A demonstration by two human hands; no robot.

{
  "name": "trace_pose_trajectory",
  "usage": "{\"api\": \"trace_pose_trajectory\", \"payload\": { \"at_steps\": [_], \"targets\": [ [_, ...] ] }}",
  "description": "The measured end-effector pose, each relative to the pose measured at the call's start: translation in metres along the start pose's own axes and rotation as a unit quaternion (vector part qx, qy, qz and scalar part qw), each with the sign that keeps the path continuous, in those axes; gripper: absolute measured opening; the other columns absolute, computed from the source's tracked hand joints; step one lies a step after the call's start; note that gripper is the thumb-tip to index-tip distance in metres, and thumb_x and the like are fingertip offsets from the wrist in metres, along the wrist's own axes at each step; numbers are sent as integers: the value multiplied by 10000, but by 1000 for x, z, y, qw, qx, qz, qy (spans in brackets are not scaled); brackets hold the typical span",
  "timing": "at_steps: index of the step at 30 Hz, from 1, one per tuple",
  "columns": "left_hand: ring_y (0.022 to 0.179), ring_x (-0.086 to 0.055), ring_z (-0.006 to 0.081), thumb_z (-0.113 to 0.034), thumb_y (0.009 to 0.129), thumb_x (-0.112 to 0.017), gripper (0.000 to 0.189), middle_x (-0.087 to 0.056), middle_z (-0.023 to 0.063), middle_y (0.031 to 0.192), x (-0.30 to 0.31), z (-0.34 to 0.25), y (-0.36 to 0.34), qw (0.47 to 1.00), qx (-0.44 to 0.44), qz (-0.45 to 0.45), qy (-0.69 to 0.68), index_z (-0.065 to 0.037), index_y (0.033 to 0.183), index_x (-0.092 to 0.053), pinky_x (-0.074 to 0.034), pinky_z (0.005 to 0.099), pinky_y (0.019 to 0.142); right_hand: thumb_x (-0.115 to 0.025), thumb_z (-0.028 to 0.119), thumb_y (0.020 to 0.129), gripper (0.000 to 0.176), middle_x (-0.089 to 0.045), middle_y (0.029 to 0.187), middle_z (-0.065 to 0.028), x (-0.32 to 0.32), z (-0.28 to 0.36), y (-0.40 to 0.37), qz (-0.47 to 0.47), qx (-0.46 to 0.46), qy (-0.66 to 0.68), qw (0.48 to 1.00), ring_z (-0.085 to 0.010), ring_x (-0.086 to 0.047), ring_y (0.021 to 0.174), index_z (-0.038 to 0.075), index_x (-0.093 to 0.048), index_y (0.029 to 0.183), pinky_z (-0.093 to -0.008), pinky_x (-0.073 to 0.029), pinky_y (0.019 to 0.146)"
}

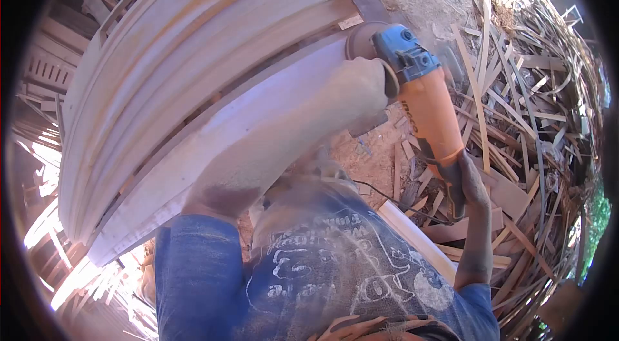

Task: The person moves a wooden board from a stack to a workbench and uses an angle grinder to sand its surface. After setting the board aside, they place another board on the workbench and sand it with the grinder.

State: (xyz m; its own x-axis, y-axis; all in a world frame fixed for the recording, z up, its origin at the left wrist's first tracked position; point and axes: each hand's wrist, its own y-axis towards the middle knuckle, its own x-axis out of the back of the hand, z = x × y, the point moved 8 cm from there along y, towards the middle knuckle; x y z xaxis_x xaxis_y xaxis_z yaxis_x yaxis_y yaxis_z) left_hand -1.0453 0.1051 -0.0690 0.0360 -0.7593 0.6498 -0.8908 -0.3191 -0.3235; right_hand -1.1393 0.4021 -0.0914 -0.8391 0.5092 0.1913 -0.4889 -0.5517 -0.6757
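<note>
An orange and blue angle grinder (431, 105) is held in both my hands. My left hand (366, 83), coated in pale dust, is closed on its side handle (391, 80) near the blue head. Around the rear grip is my right hand (474, 181), its fingers partly hidden behind the body. The round disc (365, 41) lies against the far right end of a pale plank (271, 92). This plank is the nearest of several curved boards in a large wooden piece (187, 38) that spans the upper left. Narrow gaps run between some boards.
Wood strips and offcuts (509, 102) are heaped along the right side. A dark cord (387, 196) trails from the grinder across the dusty ground (374, 160). Close to my right forearm lies a pale board (416, 241). Slatted wood (51, 70) stands at far left.
</note>
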Motion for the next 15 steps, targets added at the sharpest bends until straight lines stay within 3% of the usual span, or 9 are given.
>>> {"api": "trace_pose_trajectory", "payload": {
  "at_steps": [3,4,5,6,7,8,11,15],
  "targets": [
    [819,-692,338,-226,803,-647,214,-705,179,868,12,44,-69,998,46,-30,-29,-84,948,-715,-540,442,720,-418,386,1013,535,-585,1221,-135,-64,32,-10,68,63,-53,994,-185,-554,1096,-21,-453,1360,-318,-437,960],
    [819,-690,336,-239,816,-643,202,-706,160,880,9,77,-87,986,149,-62,28,-84,931,-702,-533,452,706,-449,380,1003,551,-571,1258,-140,-84,43,-11,88,71,-70,991,-195,-537,1146,-25,-438,1377,-324,-418,995],
    [870,-663,351,-274,877,-578,256,-674,184,919,9,98,-114,977,211,-35,19,-53,989,-643,-507,453,716,-504,425,964,613,-587,1241,-169,-103,46,-10,124,28,-97,987,-218,-562,1139,-14,-428,1384,-336,-427,991],
    [878,-671,350,-241,856,-604,238,-678,194,905,23,106,-142,974,195,-113,37,-37,971,-645,-507,441,706,-550,473,921,675,-603,1220,-218,-117,47,-4,124,32,-140,982,-266,-592,1136,6,-424,1391,-369,-440,983],
    [868,-674,358,-221,843,-619,224,-681,195,889,28,119,-172,969,202,-144,21,-34,963,-650,-509,434,693,-560,535,925,706,-616,1161,-168,-134,55,0,142,44,-193,970,-221,-584,1096,-11,-456,1360,-360,-439,977],
    [858,-677,366,-200,830,-634,211,-685,196,873,30,128,-199,962,213,-170,4,-30,955,-654,-512,428,680,-581,584,892,757,-621,1151,-186,-154,79,-2,193,46,-224,954,-239,-591,1104,0,-462,1359,-371,-439,981],
    [825,-676,385,-167,805,-659,200,-689,192,844,35,134,-238,944,250,-213,-37,-28,950,-662,-516,418,655,-578,537,866,759,-626,1169,-275,-182,83,13,246,67,-304,918,-353,-596,1156,9,-416,1387,-417,-444,975],
    [822,-661,407,-188,812,-652,209,-679,206,832,31,122,-212,948,254,-180,-61,-23,941,-657,-514,440,650,-558,544,883,746,-608,1201,-280,-154,72,14,205,50,-249,945,-344,-596,1159,6,-429,1383,-407,-447,969]
  ]
}}
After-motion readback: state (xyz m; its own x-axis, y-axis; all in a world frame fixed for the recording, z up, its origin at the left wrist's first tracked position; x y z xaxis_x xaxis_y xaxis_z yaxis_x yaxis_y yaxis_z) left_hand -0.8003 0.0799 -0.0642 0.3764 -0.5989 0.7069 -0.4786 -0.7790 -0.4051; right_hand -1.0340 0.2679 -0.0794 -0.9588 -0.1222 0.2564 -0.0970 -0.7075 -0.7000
